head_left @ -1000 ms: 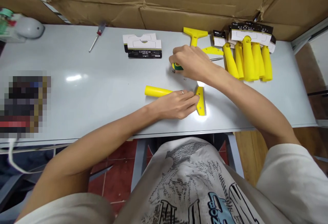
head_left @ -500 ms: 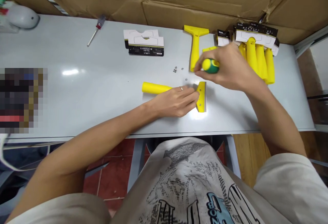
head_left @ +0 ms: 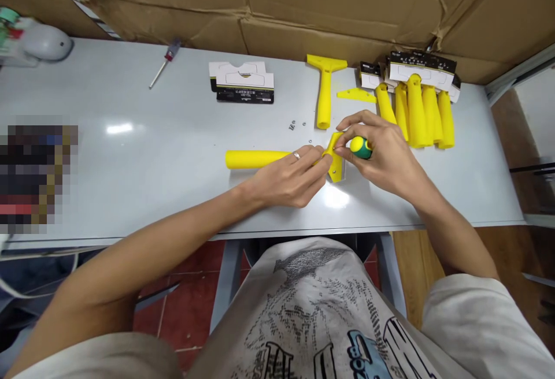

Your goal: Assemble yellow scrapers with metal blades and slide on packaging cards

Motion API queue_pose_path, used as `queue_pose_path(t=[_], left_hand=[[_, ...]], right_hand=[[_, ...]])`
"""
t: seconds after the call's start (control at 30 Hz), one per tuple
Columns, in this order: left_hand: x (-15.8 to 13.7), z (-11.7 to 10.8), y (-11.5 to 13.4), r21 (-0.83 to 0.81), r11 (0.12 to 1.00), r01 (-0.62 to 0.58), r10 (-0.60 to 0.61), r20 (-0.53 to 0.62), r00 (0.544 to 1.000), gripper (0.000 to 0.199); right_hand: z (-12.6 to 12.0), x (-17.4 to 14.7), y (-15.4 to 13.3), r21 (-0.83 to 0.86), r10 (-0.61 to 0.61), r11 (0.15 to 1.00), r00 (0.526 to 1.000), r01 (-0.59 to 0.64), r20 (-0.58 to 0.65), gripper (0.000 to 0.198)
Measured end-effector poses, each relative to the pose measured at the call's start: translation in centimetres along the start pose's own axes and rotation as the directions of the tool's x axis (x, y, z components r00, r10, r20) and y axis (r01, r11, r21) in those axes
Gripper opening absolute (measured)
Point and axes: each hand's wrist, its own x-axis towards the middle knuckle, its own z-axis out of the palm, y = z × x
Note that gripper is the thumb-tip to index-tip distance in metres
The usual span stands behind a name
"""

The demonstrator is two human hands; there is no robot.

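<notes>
My left hand (head_left: 289,179) is closed round the neck of a yellow scraper (head_left: 254,159), which lies on the table with its handle to the left. Its head, with a thin blade along the right edge, shows past my fingertips. In my right hand (head_left: 385,151) a screwdriver (head_left: 361,147) with a green and yellow handle is tucked in the palm. The right thumb and a finger pinch together over the upper part of the scraper head, near a screw hole; whatever small thing they hold is too small to make out. Several small screws (head_left: 292,126) lie beyond the left hand.
A second yellow scraper (head_left: 324,99) and a yellow strip (head_left: 356,95) lie farther back. Carded scrapers (head_left: 415,113) are stacked at the right. Black-and-white cards (head_left: 245,84), another screwdriver (head_left: 165,64) and a grey rounded device (head_left: 45,42) stand or lie leftward. Cardboard (head_left: 295,15) lines the back.
My right hand has come down and left onto the scraper head, the screwdriver still in it. My left hand keeps its hold on the scraper. The view has shifted slightly.
</notes>
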Motion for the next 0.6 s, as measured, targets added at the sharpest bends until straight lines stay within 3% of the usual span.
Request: queue_pose_path(t=[0.07, 0.2, 0.27, 0.37, 0.43, 0.53, 0.6], left_hand=[[0.1, 0.0, 0.0, 0.041, 0.999, -0.023, 0.022, 0.02, 1.0, 0.023], [0.0, 0.1, 0.1, -0.101, 0.994, 0.047, -0.043, 0.044, 0.998, 0.018], [0.0, 0.0, 0.1, -0.064, 0.997, 0.045, -0.043, 0.035, 0.998, 0.02], [0.1, -0.2, 0.0, 0.048, 0.999, 0.005, -0.008, 0.076, 0.997, 0.023], [0.0, -0.2, 0.0, 0.0, 1.0, 0.017, -0.017, 0.123, 0.992, 0.025], [-0.6, 0.0, -0.2, -0.116, 0.988, 0.103, -0.086, 0.141, 0.986, 0.033], [-1.2, 0.4, -0.6, -0.191, 0.957, 0.218, -0.199, 0.114, 0.973, 0.04]], right_hand=[[0.1, 0.0, -0.3, 0.032, 0.035, 0.999, 0.999, -0.035, 0.006, 0.006], [0.5, 0.0, -0.9, 0.054, 0.102, 0.993, 0.995, -0.101, -0.017, 0.005], [0.7, -0.1, -1.0, 0.047, 0.111, 0.993, 0.992, -0.109, -0.056, 0.004], [1.0, 0.0, -0.9, 0.019, 0.13, 0.991, 0.986, -0.129, -0.109, 0.021], [1.2, 0.2, -0.6, -0.001, 0.144, 0.989, 0.983, -0.145, -0.11, 0.033], [1.1, 0.8, -0.1, 0.001, 0.162, 0.987, 0.979, -0.163, -0.126, 0.028], [0.4, 1.2, 0.1, 0.11, 0.172, 0.982, 0.964, -0.152, -0.201, 0.024]])
